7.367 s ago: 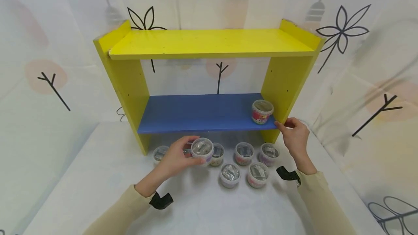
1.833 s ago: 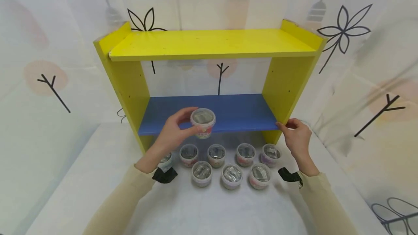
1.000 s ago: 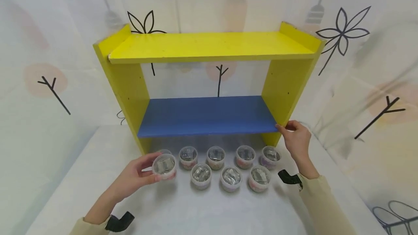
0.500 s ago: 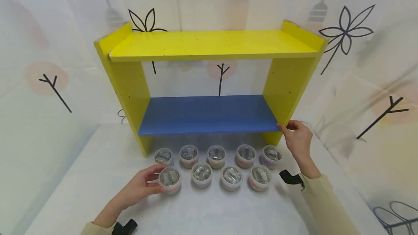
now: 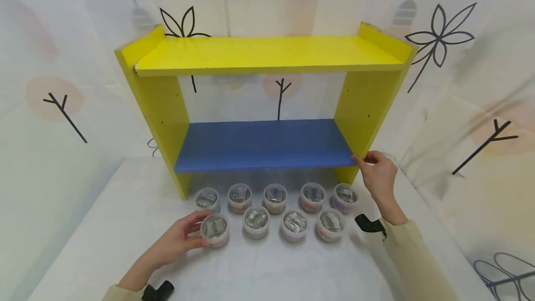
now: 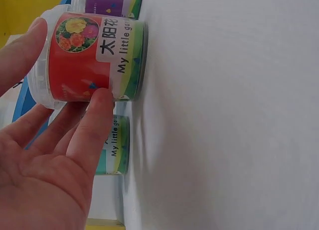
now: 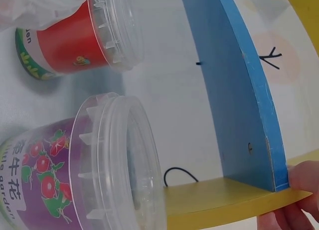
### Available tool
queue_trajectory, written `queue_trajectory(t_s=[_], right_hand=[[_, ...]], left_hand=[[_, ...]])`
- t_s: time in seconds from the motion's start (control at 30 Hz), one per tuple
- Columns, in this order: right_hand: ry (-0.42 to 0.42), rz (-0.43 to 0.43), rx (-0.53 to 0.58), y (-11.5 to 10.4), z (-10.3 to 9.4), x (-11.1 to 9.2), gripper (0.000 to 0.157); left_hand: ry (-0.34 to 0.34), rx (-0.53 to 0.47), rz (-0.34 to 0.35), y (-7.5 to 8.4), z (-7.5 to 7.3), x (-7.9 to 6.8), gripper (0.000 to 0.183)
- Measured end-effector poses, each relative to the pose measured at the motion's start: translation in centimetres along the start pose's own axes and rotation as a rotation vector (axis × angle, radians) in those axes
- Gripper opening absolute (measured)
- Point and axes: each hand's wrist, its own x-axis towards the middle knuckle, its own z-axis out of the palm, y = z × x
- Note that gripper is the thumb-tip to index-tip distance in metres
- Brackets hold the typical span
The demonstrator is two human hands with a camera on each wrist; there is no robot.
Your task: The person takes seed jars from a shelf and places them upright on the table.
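Note:
My left hand [image 5: 173,245] grips a small clear-lidded plastic tub [image 5: 215,230] on the table, thumb on one side and fingers on the other. In the left wrist view this tub's red label [image 6: 77,73] has flowers and the words "My little garden". It stands at the left end of the front row, close before a teal-labelled tub [image 5: 206,199]. My right hand [image 5: 379,178] pinches the right side of the yellow and blue shelf [image 5: 267,145] at the front corner of its blue board. Some right fingers are hidden behind the side panel.
Several similar lidded tubs, among them a front one [image 5: 294,225] and a back one [image 5: 313,197], stand in two rows before and partly under the shelf. A purple-labelled tub [image 7: 45,175] is near the right wrist. A patterned sheet [image 5: 58,185] hangs behind.
The left hand has carried the red-labelled tub from before the blue board down and left to the front row's end, where it stands. The right hand keeps its hold on the shelf.

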Motion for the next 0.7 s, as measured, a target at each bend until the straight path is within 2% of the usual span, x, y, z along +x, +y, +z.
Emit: queue_trajectory(t_s=[0.27,0.37,0.47,0.6,0.7], right_hand=[[-0.018,0.019,0.001,0.0,-0.1,-0.1,0.046],[-0.041,0.007,0.008,0.3,-0.3,-0.5,0.050],[-0.074,-0.009,0.011,0.6,-0.8,-1.0,0.053],[-0.084,-0.076,-0.011,0.9,-2.0,-1.7,0.047],[-0.057,-0.183,-0.026,1.1,-2.9,-1.9,0.037]], left_hand=[[-0.003,-0.011,0.006,0.3,0.0,0.1,0.072],[0.021,0.028,-0.007,0.8,-0.7,-0.3,0.068],[0.057,0.098,-0.032,1.5,-1.9,-0.9,0.055],[0.100,0.162,-0.057,2.6,-3.5,-1.8,0.041],[0.187,0.263,-0.052,3.5,-4.8,-2.5,0.038]])
